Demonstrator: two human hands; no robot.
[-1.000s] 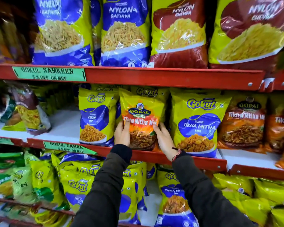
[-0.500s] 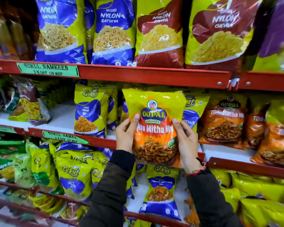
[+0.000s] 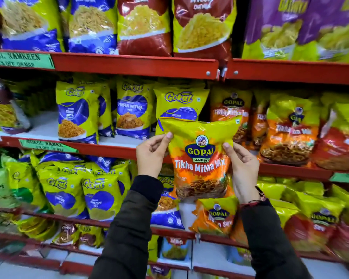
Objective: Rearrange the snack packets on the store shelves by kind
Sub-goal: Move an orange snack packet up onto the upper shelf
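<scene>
I hold an orange-and-yellow Gopal Tikha Mitha Mix packet (image 3: 199, 158) upright in front of the red middle shelf (image 3: 113, 147). My left hand (image 3: 151, 156) grips its left edge and my right hand (image 3: 242, 170) grips its right edge. Behind it on the middle shelf stand blue-and-yellow Gokul Tikha Mitha packets (image 3: 133, 111), partly hidden by the held packet. More orange Gopal Tikha Mitha packets (image 3: 290, 131) stand on the same shelf to the right.
The top shelf (image 3: 133, 63) carries large blue, maroon and purple bags. The lower shelf (image 3: 169, 231) holds Gokul Nylon packets (image 3: 63, 194) on the left and Gopal packets (image 3: 216, 216) on the right. Bare white shelf board (image 3: 42, 125) shows at the middle left.
Both hands have pulled the Gopal packet off the middle shelf, out from among the Gokul packets, and carried it rightward and toward me. The view has shifted right.
</scene>
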